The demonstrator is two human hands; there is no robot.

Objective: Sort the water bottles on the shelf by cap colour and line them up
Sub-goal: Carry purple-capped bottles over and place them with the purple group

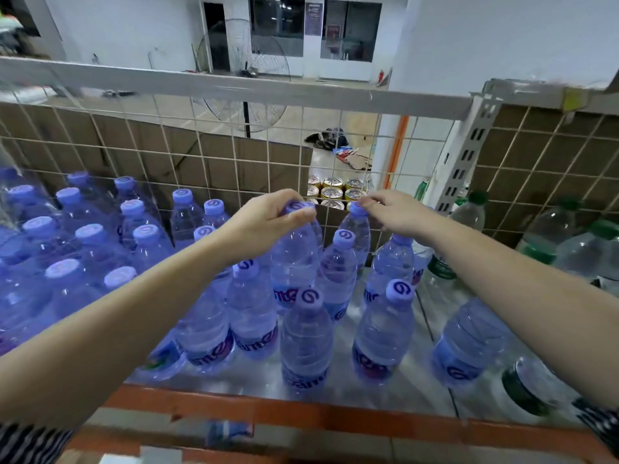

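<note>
Two clear, purple-tinted bottles (294,259), purple caps (296,206) in pinch of left hand (268,221) and right hand (397,212).

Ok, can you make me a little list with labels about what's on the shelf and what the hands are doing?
left hand: grips the cap of a purple-cap bottle
right hand: pinches the cap of a second purple-cap bottle
purple-cap bottles: many, left and middle of the shelf
green-cap bottles: right side
cans: behind the wire grid

green-capped bottles (546,229) blurred, cans (331,193) partly hidden
</note>
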